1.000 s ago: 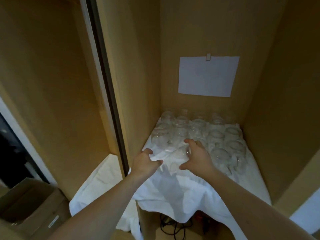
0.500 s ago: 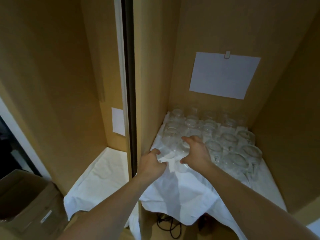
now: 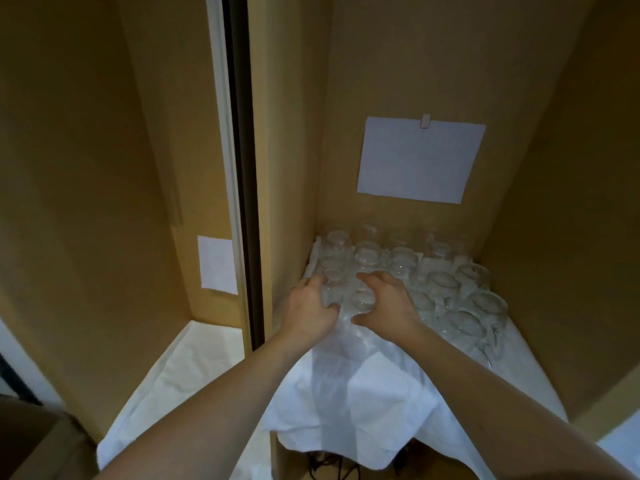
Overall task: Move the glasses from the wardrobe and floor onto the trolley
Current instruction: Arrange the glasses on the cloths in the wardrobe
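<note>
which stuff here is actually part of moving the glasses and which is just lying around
Job: clear glasses on the wardrobe shelf; left hand and right hand closing on the front ones.
Lying about: white cloth, large paper sheet, small paper.

A white cloth [image 3: 363, 410] drapes the shelf, a paper sheet [image 3: 419, 161] hangs behind, a cardboard box [image 3: 31, 441] sits bottom left.
</note>
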Tool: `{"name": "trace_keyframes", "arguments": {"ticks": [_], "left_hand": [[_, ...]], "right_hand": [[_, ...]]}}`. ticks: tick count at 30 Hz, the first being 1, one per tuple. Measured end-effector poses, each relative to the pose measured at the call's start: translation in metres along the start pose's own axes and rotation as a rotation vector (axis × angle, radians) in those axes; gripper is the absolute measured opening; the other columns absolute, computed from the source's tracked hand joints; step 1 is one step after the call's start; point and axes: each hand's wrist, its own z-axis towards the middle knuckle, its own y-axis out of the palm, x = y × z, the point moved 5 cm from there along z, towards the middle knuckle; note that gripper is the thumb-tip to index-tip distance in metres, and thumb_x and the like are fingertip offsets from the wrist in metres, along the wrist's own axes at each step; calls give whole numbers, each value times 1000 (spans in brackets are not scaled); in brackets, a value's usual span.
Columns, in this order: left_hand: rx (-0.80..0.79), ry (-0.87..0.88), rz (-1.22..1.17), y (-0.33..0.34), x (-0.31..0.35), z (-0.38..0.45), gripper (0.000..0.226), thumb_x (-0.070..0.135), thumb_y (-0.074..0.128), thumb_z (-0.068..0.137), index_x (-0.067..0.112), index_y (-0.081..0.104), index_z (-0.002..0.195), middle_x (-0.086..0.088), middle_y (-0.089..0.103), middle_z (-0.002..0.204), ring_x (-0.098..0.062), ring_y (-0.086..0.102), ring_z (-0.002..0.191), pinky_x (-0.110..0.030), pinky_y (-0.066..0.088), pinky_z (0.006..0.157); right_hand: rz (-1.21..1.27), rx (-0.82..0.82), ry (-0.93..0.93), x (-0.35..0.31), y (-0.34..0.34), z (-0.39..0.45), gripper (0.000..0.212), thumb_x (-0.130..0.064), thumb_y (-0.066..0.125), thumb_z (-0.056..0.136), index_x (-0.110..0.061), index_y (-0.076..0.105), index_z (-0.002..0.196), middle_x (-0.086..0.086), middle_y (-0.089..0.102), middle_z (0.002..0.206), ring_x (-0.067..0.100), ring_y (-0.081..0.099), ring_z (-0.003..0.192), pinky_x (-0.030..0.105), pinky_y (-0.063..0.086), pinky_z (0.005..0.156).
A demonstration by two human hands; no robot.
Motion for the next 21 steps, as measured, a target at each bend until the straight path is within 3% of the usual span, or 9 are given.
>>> {"name": "trace_keyframes", "arguments": {"ticks": [6, 12, 15, 18, 21], "left_hand": [[-51, 82, -61, -12, 24, 36, 56, 24, 69, 86, 19, 55, 140, -6, 57, 137, -26, 55, 125, -24, 44, 94], [-70, 119, -52, -8, 39, 63, 56, 27, 71, 84, 17, 58, 137, -10, 61, 136, -30, 52, 131, -31, 41, 108], [-89, 112, -78, 1, 45, 81, 53, 30, 69, 84, 21, 59, 135, -8, 65, 131, -30, 58, 124, -32, 47, 101], [-111, 86, -95, 14, 48, 99, 49, 29, 70, 84, 19, 60, 132, -5, 66, 124, -28, 59, 119, -28, 48, 94], [-153, 14, -198, 26, 46, 117, 39, 30, 70, 83, 24, 62, 121, 9, 63, 105, -18, 62, 99, -26, 50, 85]], "right_hand": [[47, 100, 47, 3, -33, 4, 70, -45, 77, 81, -27, 53, 145, 5, 53, 141, 26, 51, 129, 32, 43, 105], [33, 118, 132, 16, -51, 8, 69, -45, 76, 84, -24, 53, 146, 10, 52, 145, 27, 50, 132, 32, 39, 110], [22, 129, 145, 26, -59, 22, 68, -46, 76, 83, -25, 54, 144, 8, 54, 144, 27, 49, 133, 33, 39, 110], [26, 148, 146, 37, -65, 41, 65, -43, 78, 82, -24, 58, 140, 5, 58, 141, 24, 55, 127, 25, 41, 101], [58, 109, 143, 49, -64, 66, 61, -40, 78, 83, -25, 59, 139, 6, 57, 141, 25, 53, 128, 25, 40, 99]]}}
